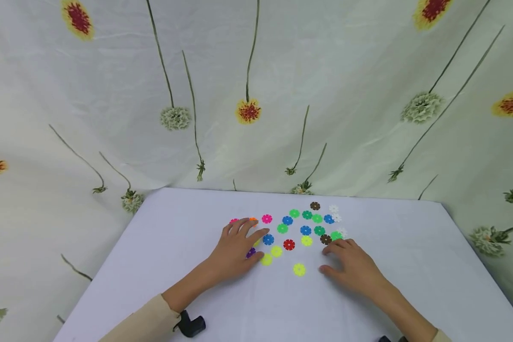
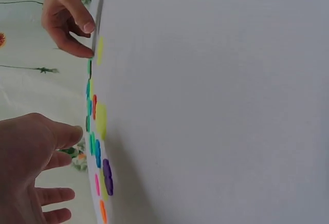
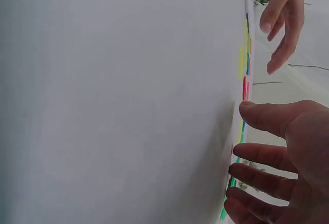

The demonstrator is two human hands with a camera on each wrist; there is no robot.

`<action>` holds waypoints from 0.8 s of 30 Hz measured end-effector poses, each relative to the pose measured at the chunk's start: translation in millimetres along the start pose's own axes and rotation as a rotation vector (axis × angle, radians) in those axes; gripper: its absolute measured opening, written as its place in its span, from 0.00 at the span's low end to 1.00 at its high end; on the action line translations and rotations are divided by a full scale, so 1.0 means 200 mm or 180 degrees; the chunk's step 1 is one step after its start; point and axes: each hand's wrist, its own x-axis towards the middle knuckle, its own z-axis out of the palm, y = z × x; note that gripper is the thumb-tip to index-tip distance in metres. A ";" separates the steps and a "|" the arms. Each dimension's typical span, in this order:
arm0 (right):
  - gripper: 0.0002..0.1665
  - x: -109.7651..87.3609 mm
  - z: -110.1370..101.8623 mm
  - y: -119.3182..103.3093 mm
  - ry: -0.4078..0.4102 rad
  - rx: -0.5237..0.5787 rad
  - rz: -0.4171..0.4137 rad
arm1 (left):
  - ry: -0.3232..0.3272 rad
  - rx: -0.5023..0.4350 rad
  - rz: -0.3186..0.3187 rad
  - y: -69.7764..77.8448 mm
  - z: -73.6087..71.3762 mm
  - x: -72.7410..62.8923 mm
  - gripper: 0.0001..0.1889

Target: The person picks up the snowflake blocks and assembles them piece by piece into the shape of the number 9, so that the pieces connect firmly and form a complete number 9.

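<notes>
Several flat, notched plastic discs in many colours lie spread over the white table. My left hand [image 1: 234, 249] hovers with spread fingers over the left end of the spread, partly covering a purple disc [image 1: 251, 252] and an orange disc [image 1: 253, 221]. Over at the right end is my right hand [image 1: 352, 263], its fingers loosely bent and holding nothing, fingertips close to a brown disc [image 1: 326, 239] and a light green disc [image 1: 336, 235]. Between the hands lie a red disc [image 1: 289, 244] and, nearest me, a yellow disc [image 1: 299, 270].
The discs lie on a white-covered table [image 1: 154, 251]. Behind it hangs a pale curtain [image 1: 222, 71] printed with flowers. White discs [image 1: 334, 209] and another brown disc [image 1: 315, 205] lie at the far right of the spread. A black strap piece [image 1: 191, 325] sits by the left sleeve.
</notes>
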 end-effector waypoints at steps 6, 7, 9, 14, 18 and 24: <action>0.19 0.04 0.00 -0.06 -0.0227 0.0128 -0.0156 | -0.0019 -0.0318 0.0060 0.04 0.05 0.10 0.28; 0.18 0.05 0.00 -0.07 -0.0275 0.0139 -0.0212 | -0.0009 -0.0364 0.0064 0.04 0.05 0.11 0.26; 0.18 0.06 -0.01 -0.09 -0.0386 0.0162 -0.0322 | 0.0002 -0.0440 0.0071 0.05 0.06 0.13 0.23; 0.16 0.10 0.00 -0.15 -0.0617 0.0219 -0.0549 | -0.0006 -0.0619 0.0071 0.08 0.07 0.17 0.17; 0.15 0.12 0.02 -0.18 -0.0678 0.0163 -0.0611 | -0.0067 -0.0734 0.0039 0.09 0.08 0.19 0.15; 0.13 0.14 0.04 -0.21 -0.0656 0.0054 -0.0655 | -0.0180 -0.0761 -0.0007 0.10 0.09 0.23 0.13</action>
